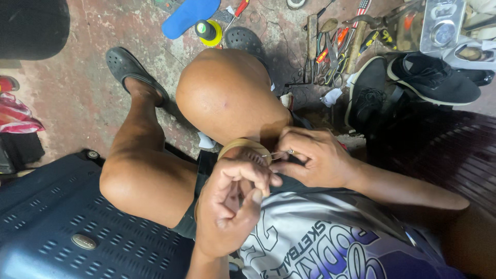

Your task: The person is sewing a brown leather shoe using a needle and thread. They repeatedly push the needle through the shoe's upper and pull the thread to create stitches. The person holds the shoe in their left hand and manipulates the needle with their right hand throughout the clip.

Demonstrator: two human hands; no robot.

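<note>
I am seated with my knees up, and a tan shoe sole (238, 146) is pressed between my thighs. My left hand (230, 206) curls around the near end of the sole and steadies it. Close on its right, my right hand (315, 157) pinches a thin metal needle (279, 153) whose tip points left at the sole's edge. Most of the shoe is hidden behind both hands.
A blue plastic case (57, 222) lies at the lower left. Black sneakers (429, 77) and a pile of hand tools (336, 46) sit at the upper right. A blue insole (188, 15), a glue bottle (206, 31) and my black clogs (129, 67) lie on the concrete floor.
</note>
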